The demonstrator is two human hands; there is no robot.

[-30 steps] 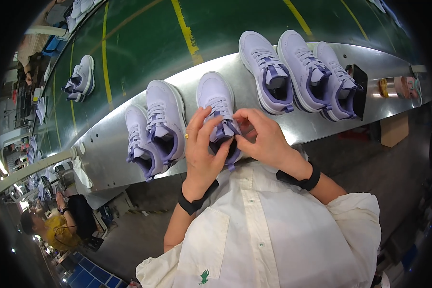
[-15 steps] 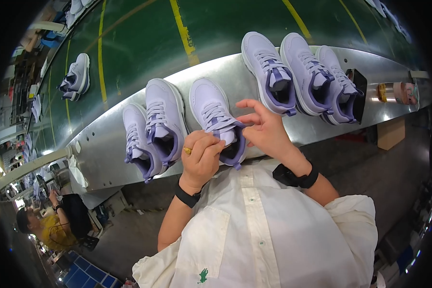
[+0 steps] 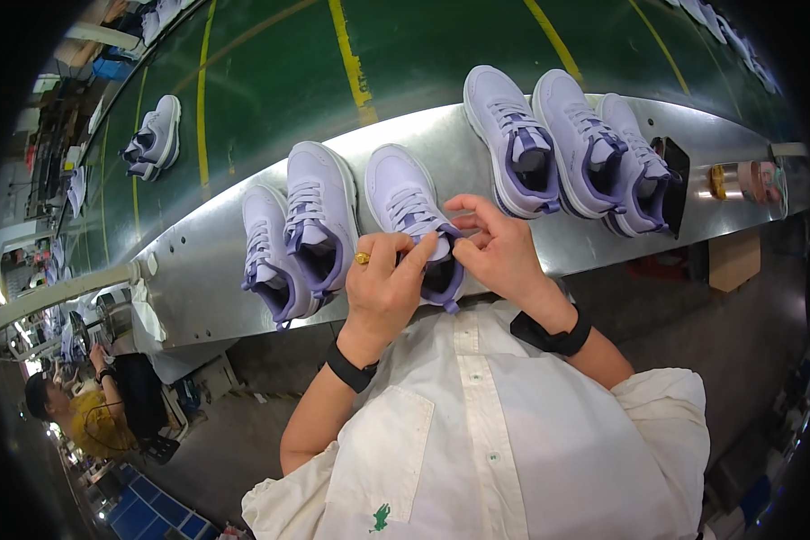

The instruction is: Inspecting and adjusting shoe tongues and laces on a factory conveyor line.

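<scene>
On the metal counter (image 3: 207,279): lavender shoe (image 3: 403,184), toe pointing away.
Left fingers (image 3: 412,266): pinched on its tongue, farther forward than half a second ago.
Right fingers (image 3: 484,212): half-curled by the collar; grip unclear.
Shoe opening: partly hidden.

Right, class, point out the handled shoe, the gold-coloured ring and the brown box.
Handled shoe (image 3: 410,202), head view, on its laces.
Gold-coloured ring (image 3: 362,258), head view, on its front.
Brown box (image 3: 734,262), head view, on its side.
</scene>
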